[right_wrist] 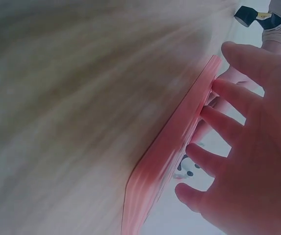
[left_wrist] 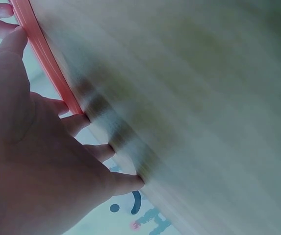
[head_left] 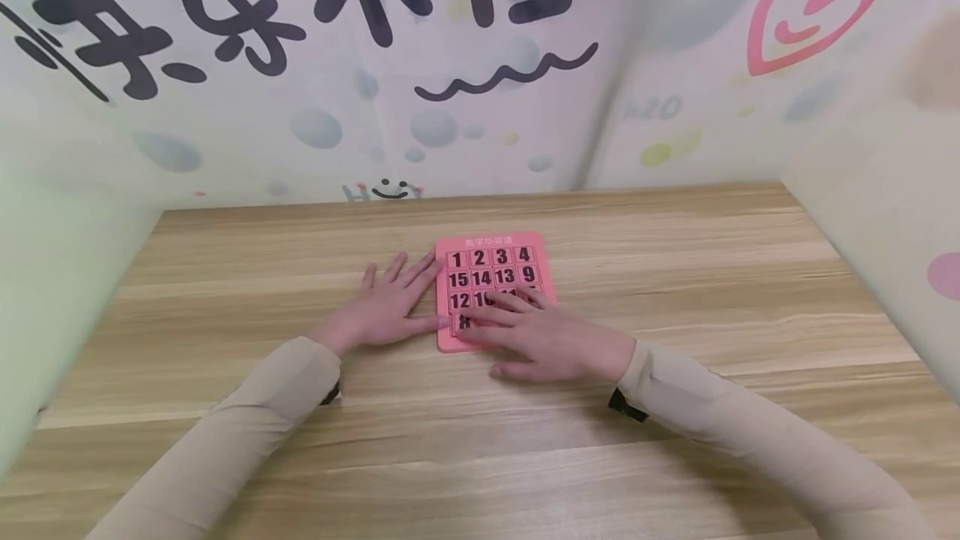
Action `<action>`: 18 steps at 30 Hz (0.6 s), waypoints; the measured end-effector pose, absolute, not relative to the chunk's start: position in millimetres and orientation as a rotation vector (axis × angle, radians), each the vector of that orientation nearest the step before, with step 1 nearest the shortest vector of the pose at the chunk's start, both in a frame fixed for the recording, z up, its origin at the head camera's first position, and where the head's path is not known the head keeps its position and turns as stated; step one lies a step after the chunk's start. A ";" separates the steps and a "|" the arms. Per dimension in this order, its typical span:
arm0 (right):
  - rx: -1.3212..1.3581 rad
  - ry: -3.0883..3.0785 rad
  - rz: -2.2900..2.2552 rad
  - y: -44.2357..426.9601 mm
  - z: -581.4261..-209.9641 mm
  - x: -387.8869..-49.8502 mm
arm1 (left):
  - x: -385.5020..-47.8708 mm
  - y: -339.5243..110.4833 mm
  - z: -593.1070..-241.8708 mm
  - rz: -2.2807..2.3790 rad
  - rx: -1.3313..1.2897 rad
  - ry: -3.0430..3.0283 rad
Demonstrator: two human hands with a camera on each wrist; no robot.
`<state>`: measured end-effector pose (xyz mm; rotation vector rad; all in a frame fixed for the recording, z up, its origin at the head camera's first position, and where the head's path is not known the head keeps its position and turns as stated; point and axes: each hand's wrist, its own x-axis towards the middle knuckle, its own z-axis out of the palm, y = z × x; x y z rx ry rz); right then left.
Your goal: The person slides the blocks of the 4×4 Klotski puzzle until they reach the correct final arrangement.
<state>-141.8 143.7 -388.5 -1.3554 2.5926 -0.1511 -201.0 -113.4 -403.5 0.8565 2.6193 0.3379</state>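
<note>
A pink number puzzle board (head_left: 495,241) lies flat on the wooden table, numbered tiles in its frame; the top row reads 1, 2, 3, 4. My left hand (head_left: 386,307) rests at its left edge, fingers spread, thumb by the lower left corner. Over the lower right tiles lies my right hand (head_left: 551,342), fingers extended and hiding several numbers. The left wrist view shows the left hand (left_wrist: 47,142) against the board's side (left_wrist: 47,63). In the right wrist view the right hand (right_wrist: 258,127) reaches over the board's edge (right_wrist: 165,152), fingers apart.
The wooden table (head_left: 480,457) spreads around the board. Behind it stands a pale wall (head_left: 262,123) with large dark characters and coloured drawings, with side walls at left and right. Dark straps show beneath both sleeve cuffs.
</note>
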 end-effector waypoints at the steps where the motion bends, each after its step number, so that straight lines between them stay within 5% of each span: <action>1: -1.359 2.594 -0.147 144.5 -388.8 -141.8 | -200.8 -113.6 -403.7 0.338 0.857 2.621; 18: -1.304 2.598 -0.268 170.5 -389.1 -137.9 | -200.0 -113.5 -403.4 0.345 0.851 2.623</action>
